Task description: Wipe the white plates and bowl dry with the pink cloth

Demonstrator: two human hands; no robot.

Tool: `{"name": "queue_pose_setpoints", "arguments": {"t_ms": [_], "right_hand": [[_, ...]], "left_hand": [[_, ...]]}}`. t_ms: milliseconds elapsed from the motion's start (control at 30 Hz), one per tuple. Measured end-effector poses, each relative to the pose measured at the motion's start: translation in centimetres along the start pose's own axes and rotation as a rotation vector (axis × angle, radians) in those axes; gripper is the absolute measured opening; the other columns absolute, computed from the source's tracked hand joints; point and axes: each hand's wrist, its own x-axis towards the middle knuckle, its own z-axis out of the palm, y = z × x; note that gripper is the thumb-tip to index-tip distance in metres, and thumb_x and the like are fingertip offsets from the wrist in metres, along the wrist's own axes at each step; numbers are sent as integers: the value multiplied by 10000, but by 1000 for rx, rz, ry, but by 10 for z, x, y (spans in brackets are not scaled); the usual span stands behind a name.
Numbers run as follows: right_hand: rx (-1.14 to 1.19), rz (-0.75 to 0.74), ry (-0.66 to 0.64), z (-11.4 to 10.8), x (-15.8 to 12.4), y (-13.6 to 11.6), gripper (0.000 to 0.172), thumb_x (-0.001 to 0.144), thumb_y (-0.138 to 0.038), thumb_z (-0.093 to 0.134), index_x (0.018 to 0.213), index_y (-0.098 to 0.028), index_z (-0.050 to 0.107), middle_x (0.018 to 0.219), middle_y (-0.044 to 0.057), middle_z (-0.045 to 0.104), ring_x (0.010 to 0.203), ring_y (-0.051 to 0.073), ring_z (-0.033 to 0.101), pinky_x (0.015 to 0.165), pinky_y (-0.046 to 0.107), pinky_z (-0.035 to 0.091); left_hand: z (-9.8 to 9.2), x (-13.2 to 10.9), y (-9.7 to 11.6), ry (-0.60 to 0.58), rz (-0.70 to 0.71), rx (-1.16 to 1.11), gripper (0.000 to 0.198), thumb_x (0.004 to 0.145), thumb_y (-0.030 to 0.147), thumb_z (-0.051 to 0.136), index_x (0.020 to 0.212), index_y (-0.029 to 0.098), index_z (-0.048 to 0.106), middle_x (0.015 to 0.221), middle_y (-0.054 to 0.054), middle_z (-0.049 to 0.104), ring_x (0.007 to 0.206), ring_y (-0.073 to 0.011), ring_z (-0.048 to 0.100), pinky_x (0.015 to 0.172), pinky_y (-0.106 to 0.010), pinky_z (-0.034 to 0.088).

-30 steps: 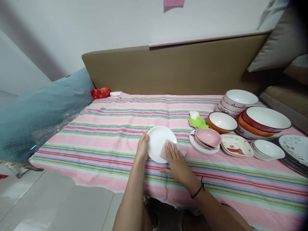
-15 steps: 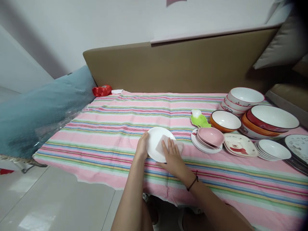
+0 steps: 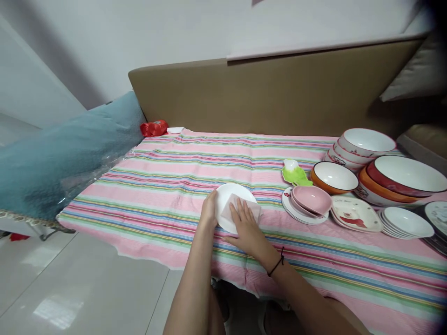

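A white round plate (image 3: 223, 199) is on the striped cloth in front of me. Its left rim is gripped by my left hand (image 3: 209, 211), whose fingers curl around the edge and partly go out of sight beneath it. On the plate's face lies a thin pale square wipe (image 3: 228, 210). My right hand (image 3: 247, 227) presses flat on that wipe with its fingers stretched out and the thumb apart. A dark band (image 3: 277, 263) circles my right wrist.
Right of the plate stand pink bowls (image 3: 312, 199) on white plates, a green leaf-shaped dish (image 3: 295, 174), an orange bowl (image 3: 334, 177), square bear plates (image 3: 356, 214), small white dishes (image 3: 407, 222) and stacked large bowls (image 3: 407, 174). A red packet (image 3: 154, 128) lies at the back left.
My right hand and the wipe have shifted slightly left across the plate. My left hand keeps its hold on the rim. The whole view has turned a little left.
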Motion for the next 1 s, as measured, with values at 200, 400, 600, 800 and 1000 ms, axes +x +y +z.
{"name": "queue_pose_setpoints", "arguments": {"t_ms": [200,400,600,800,1000], "right_hand": [[-16,-179,19,2,-18,3,970,758,-497,780,1550,-175,323,1662,117,87,1525,344,-41,1224,555,146],[-41,-69,140,17,4,4,1042,829,-535,688,1591,-97,127,1654,182,11,1523,343,-48,1220,540,150],[-36,149,109,29,-5,8,1196,784,-652,680,1582,-25,46,1631,253,-24,1507,415,-47,1203,603,93],[119,-218,-78,18,-8,-1,1200,769,-770,609,1602,-171,-13,1656,150,-73,1510,343,-133,1214,585,80],[457,-240,19,-78,-24,-9,552,945,-533,551,1385,-199,547,1509,140,447,1408,297,392,1149,471,352]], "left_hand": [[2,-5,6,-73,-45,9,500,817,569,613,1012,118,706,906,-97,752,936,-286,703,890,-388,535],[3,-8,11,-79,42,-18,573,823,614,625,1187,172,652,1040,-73,744,1067,-284,674,966,-372,496],[4,-9,14,-202,57,-22,630,841,692,528,1080,130,682,1125,-121,721,1183,-316,614,1044,-397,441],[-3,-6,10,-135,167,187,432,716,374,757,1106,196,699,1300,-82,656,1301,-297,524,1090,-377,388],[-12,6,3,-30,232,489,692,533,21,632,1204,189,632,1238,-91,664,1154,-289,606,1004,-392,465]]}}
